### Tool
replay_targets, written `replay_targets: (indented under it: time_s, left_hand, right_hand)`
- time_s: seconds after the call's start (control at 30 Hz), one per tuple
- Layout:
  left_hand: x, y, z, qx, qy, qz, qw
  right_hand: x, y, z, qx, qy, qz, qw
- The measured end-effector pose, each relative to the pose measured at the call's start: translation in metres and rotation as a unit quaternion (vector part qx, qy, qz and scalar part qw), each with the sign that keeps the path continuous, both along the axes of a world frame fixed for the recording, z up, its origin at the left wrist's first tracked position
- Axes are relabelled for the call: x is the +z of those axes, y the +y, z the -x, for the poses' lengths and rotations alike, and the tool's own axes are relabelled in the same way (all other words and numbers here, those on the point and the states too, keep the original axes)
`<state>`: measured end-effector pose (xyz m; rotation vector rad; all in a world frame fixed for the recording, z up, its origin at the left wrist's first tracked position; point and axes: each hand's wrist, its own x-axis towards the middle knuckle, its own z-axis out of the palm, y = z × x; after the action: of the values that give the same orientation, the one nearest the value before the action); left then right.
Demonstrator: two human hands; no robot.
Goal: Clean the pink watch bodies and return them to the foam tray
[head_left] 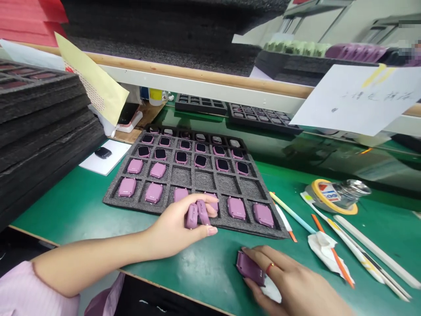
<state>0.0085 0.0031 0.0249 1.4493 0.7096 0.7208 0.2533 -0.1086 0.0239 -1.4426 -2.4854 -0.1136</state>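
Left hand (179,224) clasps two purple smartwatch cases (191,216), right hand (289,281) grips a third case (249,267): probably light, stiff, best held edgewise!

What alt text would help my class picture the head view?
A person's left hand holds two purple watch cases near a black foam tray of similar pieces; the right hand holds another case over a green table.

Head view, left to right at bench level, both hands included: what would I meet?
Stack of black foam trays → dark watch on white paper → left hand holding two purple watch cases → right hand holding another purple case → white bar.
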Motion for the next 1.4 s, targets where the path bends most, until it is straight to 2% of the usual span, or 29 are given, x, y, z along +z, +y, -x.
replay_targets:
  time_s: [0.2,0.4,0.5,0.6,0.7,0.77,0.87,1.0,1.13,1.23,1.33,1.4]
  left_hand:
    - [0.004,-0.005,0.000,-0.039,-0.027,0.071,0.996]
    - [0.003,-0.002,0.002,-0.050,-0.045,0.118,0.991]
    - [-0.002,0.000,0.000,-0.047,-0.073,0.159,0.984]
    - [-0.004,0.001,-0.001,-0.039,-0.094,0.215,0.971]
    - [0.001,0.003,0.000,-0.078,-0.110,0.278,0.951]
    - [0.005,0.004,0.000,-0.116,-0.115,0.270,0.949]
    - [0.008,0.002,0.000,-0.127,-0.097,0.181,0.970]
    - [0.004,-0.003,0.000,-0.079,-0.089,0.134,0.984]
    - [0.005,-0.006,0.001,-0.037,-0.090,0.100,0.990]
    - [0.007,-0.006,0.001,-0.074,-0.127,0.143,0.979]
    - [0.005,-0.005,-0.001,-0.145,-0.165,0.239,0.946]
    - [0.002,-0.005,-0.003,-0.165,-0.169,0.276,0.932]
  right_hand:
    - [-0.005,0.008,0.012,0.001,-0.023,-0.052,0.998]
    - [-0.008,0.027,0.009,0.011,0.058,0.020,0.998]
    - [0.009,0.036,0.011,0.010,0.141,0.069,0.987]
    - [0.037,0.047,0.016,0.045,0.188,0.048,0.980]
    - [0.057,0.060,0.023,0.100,0.202,0.058,0.973]
    - [0.059,0.069,0.029,0.112,0.214,0.096,0.966]
    - [0.053,0.077,0.036,0.098,0.275,0.118,0.949]
    - [0.039,0.077,0.041,0.075,0.376,0.030,0.923]
    - [0.028,0.071,0.044,0.109,0.347,-0.036,0.931]
    - [0.020,0.069,0.047,0.151,0.336,-0.045,0.929]
    - [0.014,0.069,0.049,0.168,0.399,-0.048,0.900]
    - [0.011,0.070,0.049,0.168,0.437,-0.040,0.883]
